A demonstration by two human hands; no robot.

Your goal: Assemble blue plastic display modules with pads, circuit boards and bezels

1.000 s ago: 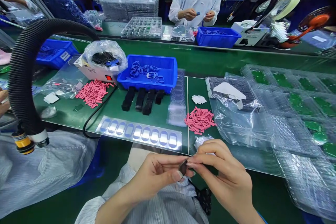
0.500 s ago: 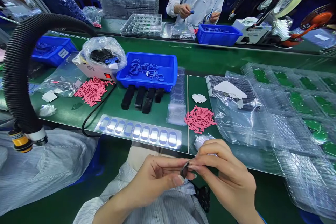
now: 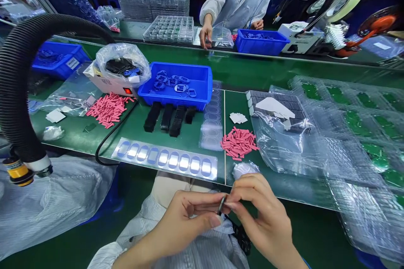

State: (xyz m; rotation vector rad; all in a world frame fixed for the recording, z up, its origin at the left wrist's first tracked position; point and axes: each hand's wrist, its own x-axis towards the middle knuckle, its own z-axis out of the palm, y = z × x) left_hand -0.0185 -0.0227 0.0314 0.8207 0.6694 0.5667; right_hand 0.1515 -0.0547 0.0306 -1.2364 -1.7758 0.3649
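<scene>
Between the thumb and fingers of my left hand point(image 3: 192, 214) is a small, thin dark piece point(image 3: 221, 205), held edge-on above my lap. My right hand point(image 3: 257, 214) pinches at the upper right side of the same piece, its fingertips touching it. Beyond my hands, a clear sheet of oval films point(image 3: 164, 157) lies along the table's front edge. A pile of pink strips point(image 3: 239, 143) and a crumpled clear plastic bit point(image 3: 245, 170) lie just past my right hand.
A blue bin point(image 3: 206, 86) holds blue frames, with black strips point(image 3: 177, 121) before it. Clear trays point(image 3: 337, 147) with green boards fill the right. A black hose point(image 3: 15, 88) arches at left. Across the bench, a person point(image 3: 238, 0) reaches down.
My right hand has shifted slightly left, and the dark piece now shows more edge-on. The person opposite has lowered one hand to the bench. The view has moved slightly.
</scene>
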